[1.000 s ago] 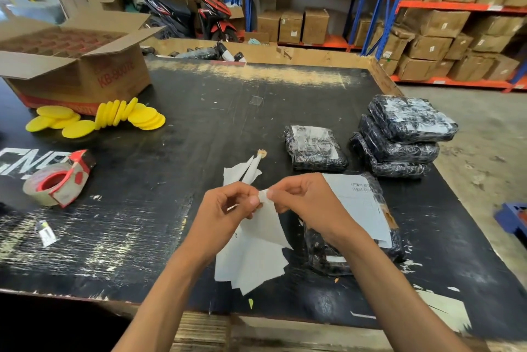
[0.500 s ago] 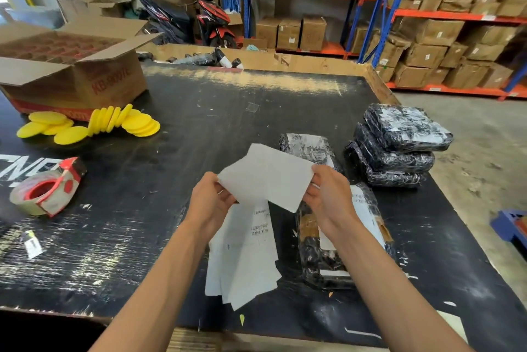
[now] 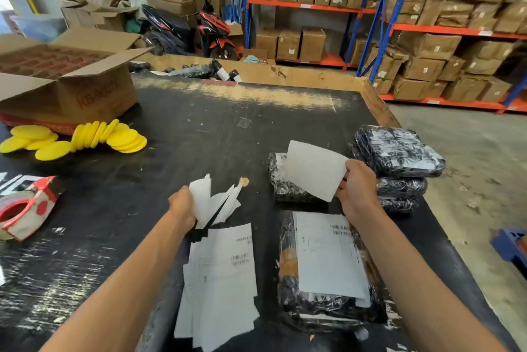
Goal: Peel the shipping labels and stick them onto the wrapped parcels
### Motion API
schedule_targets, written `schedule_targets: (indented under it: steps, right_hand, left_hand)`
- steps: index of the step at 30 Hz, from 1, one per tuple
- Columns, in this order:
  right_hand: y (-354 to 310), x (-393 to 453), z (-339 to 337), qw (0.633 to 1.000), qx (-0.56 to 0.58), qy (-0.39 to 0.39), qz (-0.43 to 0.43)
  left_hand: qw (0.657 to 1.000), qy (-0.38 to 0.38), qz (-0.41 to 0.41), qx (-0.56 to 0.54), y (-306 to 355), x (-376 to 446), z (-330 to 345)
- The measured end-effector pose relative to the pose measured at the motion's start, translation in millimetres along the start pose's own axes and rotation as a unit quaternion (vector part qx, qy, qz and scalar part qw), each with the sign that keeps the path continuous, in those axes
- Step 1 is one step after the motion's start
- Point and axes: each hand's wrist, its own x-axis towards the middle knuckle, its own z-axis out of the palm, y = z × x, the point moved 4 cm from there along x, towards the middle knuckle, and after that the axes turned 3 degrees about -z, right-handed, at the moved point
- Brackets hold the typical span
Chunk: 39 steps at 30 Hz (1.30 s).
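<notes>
My right hand (image 3: 356, 189) pinches a peeled label (image 3: 313, 170) by its edge, held tilted above a small wrapped parcel (image 3: 282, 183) near the table's (image 3: 199, 137) right edge. My left hand (image 3: 182, 206) is closed on crumpled backing paper (image 3: 212, 200). Toward the near edge lie a sheaf of labels (image 3: 222, 280) and, just beside it, a labelled parcel (image 3: 328, 263). A stack of parcels (image 3: 399, 163) sits at the right edge.

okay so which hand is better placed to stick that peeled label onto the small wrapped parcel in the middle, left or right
Right. The right hand already holds the peeled label just above that small parcel. The left hand is off to the side, gripping the backing paper.
</notes>
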Motion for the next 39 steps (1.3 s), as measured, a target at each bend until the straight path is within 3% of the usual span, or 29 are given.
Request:
schedule_targets:
  steps: [2,5,9,12,17,19,21,23,25,28,33,39]
  right_hand:
    - [0.0,4.3,8.1,0.999,-0.027,-0.023,-0.009]
    - [-0.7,11.0,18.7,0.997,-0.059,-0.034,-0.034]
    - [-1.1,18.2,25.2,0.990,-0.110,-0.047,-0.078]
    - [-1.7,22.3,30.0,0.984,-0.128,-0.068,-0.100]
    - [-10.5,27.4,31.1,0.975,-0.159,-0.083,-0.134]
    - [-17.4,25.4,32.5,0.955,-0.205,-0.097,-0.189]
    - [-25.2,17.3,39.4,0.922,-0.250,-0.134,-0.263]
    - [-30.4,6.3,49.1,0.886,-0.285,-0.193,-0.312]
    - [-30.9,-0.4,55.3,0.841,-0.336,-0.246,-0.345]
    - [-30.4,-8.7,59.6,0.759,-0.420,-0.289,-0.405]
    - [-29.8,-11.5,57.1,0.684,-0.477,-0.275,-0.478]
    - [-10.9,-0.1,50.3,0.650,-0.514,-0.304,-0.471]
  left_hand:
    - [0.998,-0.012,0.014,0.058,-3.2,32.9,16.2]
    - [0.988,0.000,0.041,0.149,16.1,-14.3,35.0]
    - [0.903,0.010,0.086,0.420,16.3,-31.9,43.0]
    - [0.854,0.015,0.102,0.510,17.9,-33.4,48.1]
    - [0.865,0.067,0.197,0.456,39.3,-64.9,58.7]
    - [0.902,-0.028,0.228,0.366,53.6,-84.7,78.0]
    - [0.941,-0.166,0.157,0.249,61.8,-107.2,102.9]
    - [0.941,-0.235,0.110,0.217,67.8,-124.1,125.1]
    - [0.939,-0.258,0.083,0.210,70.3,-133.7,142.0]
    - [0.937,-0.263,0.075,0.216,72.0,-138.2,154.7]
    - [0.951,-0.230,0.108,0.179,71.9,-125.8,163.0]
    - [0.955,-0.207,0.156,0.146,67.5,-111.1,171.1]
